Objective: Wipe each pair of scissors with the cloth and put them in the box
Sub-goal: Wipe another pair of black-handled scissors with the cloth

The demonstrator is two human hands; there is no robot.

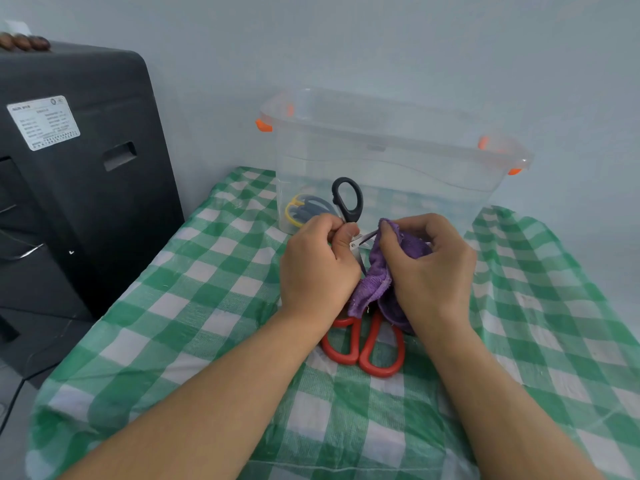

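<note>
Above a green checked table (180, 317), the left hand (317, 268) pinches black-handled scissors (348, 199) while right-hand fingers (389, 237) press a purple cloth (375, 282) around the blades. Red scissors (363, 344) lie beneath; the clear box (391, 157) stands behind.

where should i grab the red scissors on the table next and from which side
Take the red scissors by the handle loops, coming from the near side. The loops lie flat on the checked cloth, pointing toward the person and uncovered, while the blade end is hidden under the purple cloth and both hands.
</note>
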